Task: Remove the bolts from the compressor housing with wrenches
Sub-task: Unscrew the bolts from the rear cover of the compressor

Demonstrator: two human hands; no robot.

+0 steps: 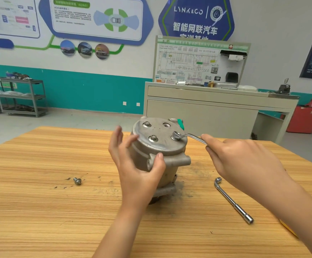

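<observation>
the compressor housing (pixel 159 157) stands upright near the middle of the wooden surface (pixel 39 211), its round flat end facing up. two bolts (pixel 153 138) sit in that top face, one toward the far left and one nearer the front, with an open round port beside them toward the back. a green cap (pixel 181 123) shows at the far right edge of the housing.

the left hand (pixel 132 164) cups the left side of the housing: its thumb presses on a lug on the front wall, while its fingers (pixel 118 135) are spread and lifted, only loosely curved around the top rim, not gripping tight.

the right hand (pixel 244 164) holds the handle of a bent ring wrench (pixel 187 136). its fingers are pressed together around the handle with the index finger laid along it. the ring end of the wrench sits over a third bolt position on the right side of the top face, hiding the bolt head.

a loose bolt (pixel 77 181) lies on the surface well to the left of the housing, among dark specks of grime. a socket wrench (pixel 232 200) with an angled head lies on the surface to the right, just beside the right wrist and apart from the housing.
</observation>
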